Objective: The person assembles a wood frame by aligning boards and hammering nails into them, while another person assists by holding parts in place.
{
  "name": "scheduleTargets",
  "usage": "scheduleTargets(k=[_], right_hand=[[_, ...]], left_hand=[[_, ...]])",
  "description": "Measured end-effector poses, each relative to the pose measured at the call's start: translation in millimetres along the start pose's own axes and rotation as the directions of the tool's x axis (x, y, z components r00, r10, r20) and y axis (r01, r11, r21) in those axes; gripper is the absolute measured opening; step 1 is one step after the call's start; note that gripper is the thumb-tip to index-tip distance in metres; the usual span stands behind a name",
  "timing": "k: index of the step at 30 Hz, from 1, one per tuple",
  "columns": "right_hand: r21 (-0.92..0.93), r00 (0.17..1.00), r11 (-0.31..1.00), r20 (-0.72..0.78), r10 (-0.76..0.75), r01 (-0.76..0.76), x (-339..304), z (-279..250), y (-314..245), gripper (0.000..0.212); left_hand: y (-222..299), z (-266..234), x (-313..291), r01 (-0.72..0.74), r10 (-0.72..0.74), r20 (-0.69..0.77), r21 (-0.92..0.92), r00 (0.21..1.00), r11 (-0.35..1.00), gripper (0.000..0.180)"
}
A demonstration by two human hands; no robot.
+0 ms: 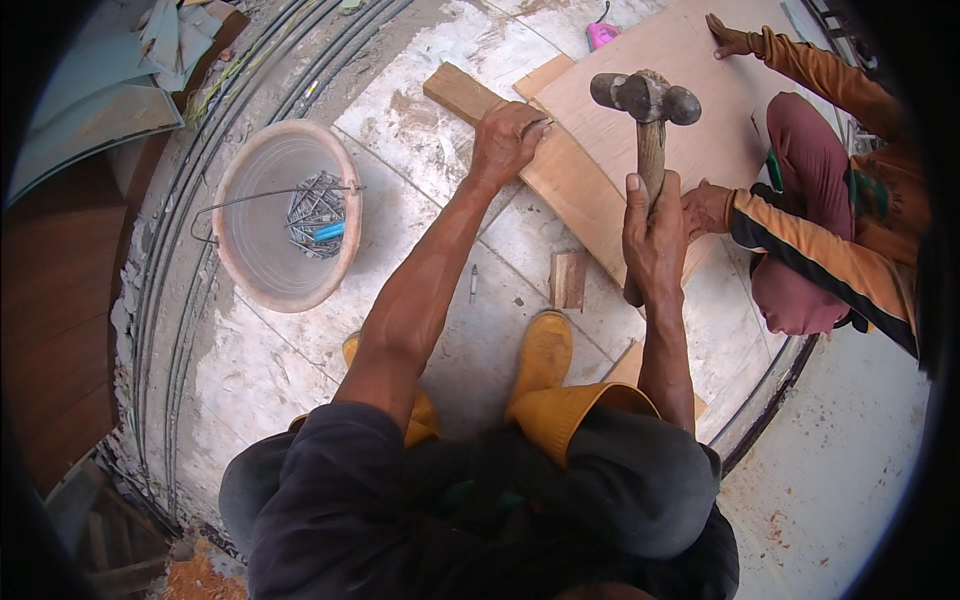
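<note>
My right hand [655,235] is wrapped round the wooden handle of a ball-peen hammer [650,155], raised above the plywood. The hammer's metal head is up, away from the sheet. My left hand [505,143] rests at the left edge of the plywood sheet [600,100], over a wooden batten [458,92] that sticks out beyond it. Its fingers are pinched together; what they hold, if anything, is too small to make out. A co-worker's two hands lie on the sheet, one near its far edge [728,38] and one just right of my right hand [706,210].
A pale bucket [232,190] with nails [318,205] and a blue item stands at the left. Beyond it run long steel bars [165,250] and glass sheets [100,125]. Wood offcuts [568,280] and a pink tool [602,36] lie on the tiles. The co-worker [800,210] crouches at the right.
</note>
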State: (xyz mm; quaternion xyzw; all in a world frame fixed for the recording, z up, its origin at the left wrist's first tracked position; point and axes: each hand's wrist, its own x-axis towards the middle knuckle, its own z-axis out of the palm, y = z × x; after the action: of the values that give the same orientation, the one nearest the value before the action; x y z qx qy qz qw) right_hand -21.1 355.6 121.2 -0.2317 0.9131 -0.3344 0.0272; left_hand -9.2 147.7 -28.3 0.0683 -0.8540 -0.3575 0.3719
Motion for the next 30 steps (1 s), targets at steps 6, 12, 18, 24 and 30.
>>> scheduleTargets(k=[6,12,18,24,30], right_hand=[[0.087,0.993,0.99,0.057,0.102,-0.107,-19,0,22,0.03],[0.04,0.966,0.978,0.169,0.194,-0.204,-31,-2,41,0.031],[0.063,0.952,0.967,0.204,0.228,-0.245,-26,3,31,0.03],[-0.044,0.97,0.993,0.212,0.119,-0.112,-16,-6,19,0.026],[-0.182,0.99,0.974,0.069,-0.121,0.132,0,-31,3,0.025]], left_hand=[[10,3,19,0.658,-0.654,0.094,-0.017,0.75,0.753,0.034],[9,11,58,0.542,-0.673,0.37,0.404,0.64,0.737,0.057],[-20,18,54,0.563,-0.651,0.383,0.327,0.655,0.759,0.065],[-17,24,55,0.55,-0.618,0.512,0.299,0.597,0.78,0.079],[-22,31,69,0.55,-0.52,0.605,0.157,0.603,0.82,0.079]])
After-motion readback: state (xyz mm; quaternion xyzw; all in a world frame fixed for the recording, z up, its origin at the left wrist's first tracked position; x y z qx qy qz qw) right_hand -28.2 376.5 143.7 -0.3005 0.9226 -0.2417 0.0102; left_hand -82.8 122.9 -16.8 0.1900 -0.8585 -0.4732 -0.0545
